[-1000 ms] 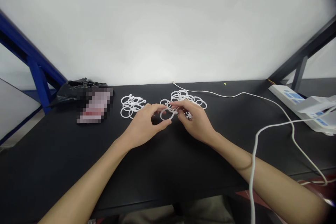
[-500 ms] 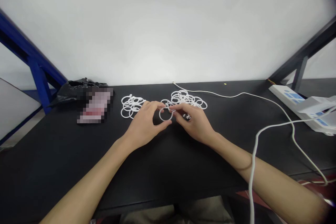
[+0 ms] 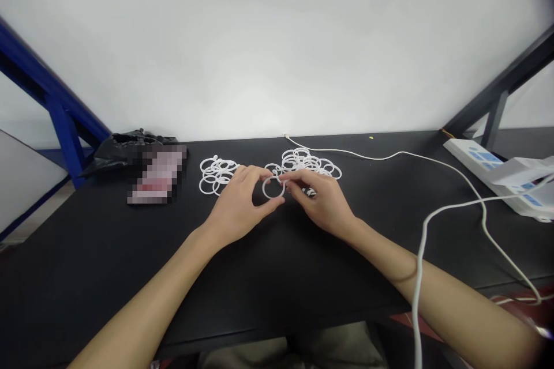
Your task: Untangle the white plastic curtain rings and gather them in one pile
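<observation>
Between my two hands is a white plastic ring (image 3: 265, 192), held just above the black table (image 3: 277, 277). The thumb and fingers of my left hand (image 3: 240, 202) curve around its left side and grip its edge. My right hand (image 3: 322, 199) pinches its right side between thumb and fingertips; any small part there is hidden by the fingers. A pile of white rings (image 3: 210, 176) lies just beyond my left hand. Another pile of white rings (image 3: 298, 155) lies behind my right hand, with small white pieces partly covered by that hand.
A black plastic bag (image 3: 119, 150) and a blurred-out pinkish object (image 3: 160, 173) lie at the left. White cables (image 3: 419, 277) cross the right side, passing over my right forearm. A white power strip (image 3: 476, 155) stands at the far right. Behind the table rises a pale wall (image 3: 277, 57).
Very little differs. My right fingers have closed slightly at the ring's right side, and the ring stays in the same place.
</observation>
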Demonstrator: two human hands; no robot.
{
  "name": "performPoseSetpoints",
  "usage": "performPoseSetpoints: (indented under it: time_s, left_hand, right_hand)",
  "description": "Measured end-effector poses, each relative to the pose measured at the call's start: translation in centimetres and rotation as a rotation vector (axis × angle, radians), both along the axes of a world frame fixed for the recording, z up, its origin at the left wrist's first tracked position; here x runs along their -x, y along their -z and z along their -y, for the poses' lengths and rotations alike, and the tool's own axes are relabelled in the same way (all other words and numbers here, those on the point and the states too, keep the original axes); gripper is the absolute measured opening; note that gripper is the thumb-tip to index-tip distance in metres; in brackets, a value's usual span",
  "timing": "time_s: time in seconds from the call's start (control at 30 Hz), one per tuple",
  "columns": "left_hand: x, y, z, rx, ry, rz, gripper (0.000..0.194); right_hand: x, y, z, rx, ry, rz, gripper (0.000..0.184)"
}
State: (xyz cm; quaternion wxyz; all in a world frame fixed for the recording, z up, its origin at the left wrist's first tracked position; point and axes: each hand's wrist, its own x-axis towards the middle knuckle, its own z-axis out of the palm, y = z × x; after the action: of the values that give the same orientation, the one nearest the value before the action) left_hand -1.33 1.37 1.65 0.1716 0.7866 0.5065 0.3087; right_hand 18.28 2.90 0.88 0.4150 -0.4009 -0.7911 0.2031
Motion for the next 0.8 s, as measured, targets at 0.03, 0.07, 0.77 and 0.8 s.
performPoseSetpoints:
  time_s: [0.03, 0.07, 0.77, 0.8]
  left_hand:
    - [0.2, 0.0, -0.1, -0.013, -0.006, -0.007, 0.031]
    - [0.4, 0.0, -0.3, -0.033, -0.026, -0.016, 0.032]
    - [6.2, 1.0, -5.4, 0.074, -0.567, -0.245, 0.053]
    - [6.3, 1.1, -5.4, 0.072, -0.567, -0.248, 0.052]
  right_hand:
    - [0.0, 0.1, -0.1, 0.001, 0.002, -0.002, 0.022]
    - [-0.1, 0.3, -0.2, 0.004, 0.003, 0.001, 0.027]
    - [0.0, 1.8, -2.0, -0.295, 0.107, 0.569, 0.017]
    - [0.0, 1.9, -2.0, -0.295, 0.108, 0.575, 0.017]
